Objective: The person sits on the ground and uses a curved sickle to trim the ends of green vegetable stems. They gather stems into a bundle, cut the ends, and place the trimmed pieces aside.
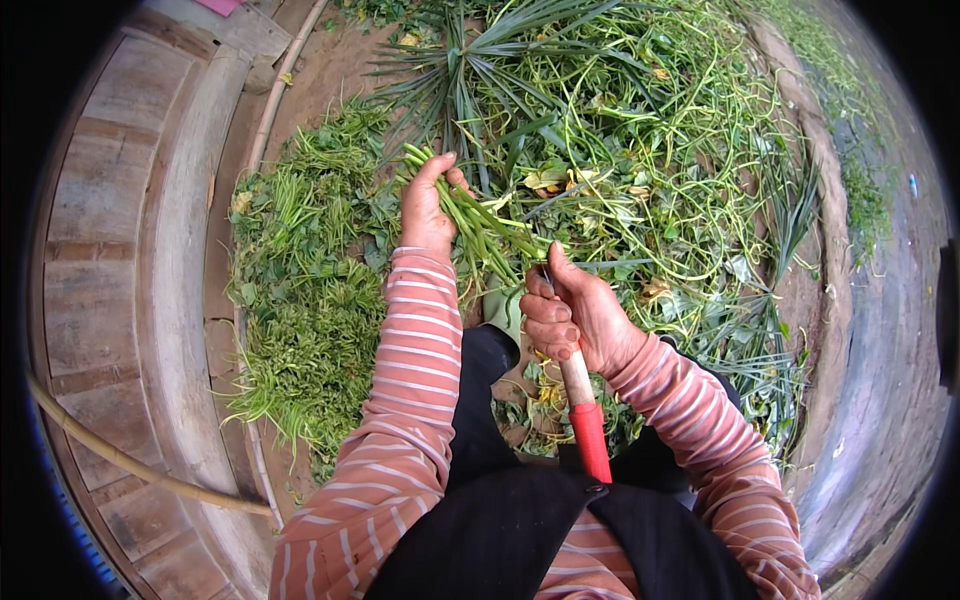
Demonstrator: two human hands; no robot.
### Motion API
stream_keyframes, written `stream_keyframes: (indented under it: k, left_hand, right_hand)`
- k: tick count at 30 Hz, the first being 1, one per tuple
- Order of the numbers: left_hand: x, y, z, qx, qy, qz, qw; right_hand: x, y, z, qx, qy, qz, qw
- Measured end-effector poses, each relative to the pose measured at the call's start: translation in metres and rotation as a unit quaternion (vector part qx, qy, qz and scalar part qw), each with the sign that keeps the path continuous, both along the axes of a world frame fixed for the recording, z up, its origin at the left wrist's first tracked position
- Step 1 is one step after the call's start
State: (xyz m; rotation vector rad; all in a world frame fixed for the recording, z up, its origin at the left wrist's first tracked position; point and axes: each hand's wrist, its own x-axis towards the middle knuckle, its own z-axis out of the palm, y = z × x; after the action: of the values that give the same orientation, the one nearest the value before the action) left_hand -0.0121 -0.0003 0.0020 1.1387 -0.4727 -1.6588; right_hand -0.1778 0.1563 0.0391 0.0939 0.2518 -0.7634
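Observation:
A bunch of green leafy-vegetable stems (pixel 484 225) is gripped in my left hand (pixel 429 206), its cut ends poking out past the thumb. My right hand (pixel 574 311) is closed around a wooden handle (pixel 576 375) whose lower end carries a red sleeve (pixel 590 442). A thin strip of metal blade (pixel 547 276) shows just above the right fist; most of it is hidden by the stems and fingers, so the kind of cutting tool is unclear. The far end of the bunch meets the right thumb and the blade.
Piled bundles of trimmed greens (pixel 315 300) lie at left. Tangled vines (pixel 667 172) spread ahead and right, with a fan-shaped palm leaf (pixel 465 56) on top. A bamboo pole (pixel 281 90) and wooden panels (pixel 97 180) border the left; wet paving (pixel 885 360) lies right.

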Motion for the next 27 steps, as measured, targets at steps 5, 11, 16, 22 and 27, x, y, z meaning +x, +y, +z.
stream_keyframes:
  k: [5, 11, 16, 22, 27]
  left_hand:
    - [-0.003, 0.001, -0.003, 0.002, 0.012, -0.024, 1.000]
    - [-0.012, 0.002, -0.014, 0.022, 0.010, -0.061, 0.998]
    - [-0.004, -0.007, -0.020, 0.049, 0.039, -0.032, 0.998]
    - [0.018, -0.017, -0.034, 0.019, 0.005, 0.110, 0.994]
    - [0.062, -0.025, -0.029, -0.005, -0.025, 0.204, 0.979]
  right_hand:
    - [-0.001, 0.002, 0.001, 0.014, -0.005, 0.005, 1.000]
    - [-0.009, -0.005, -0.001, -0.022, -0.055, -0.040, 0.997]
    - [0.007, -0.002, -0.004, 0.010, -0.066, -0.028, 0.997]
    - [0.014, 0.006, -0.005, 0.043, -0.052, -0.025, 0.997]
    - [-0.008, 0.009, -0.009, 0.049, -0.029, -0.070, 0.996]
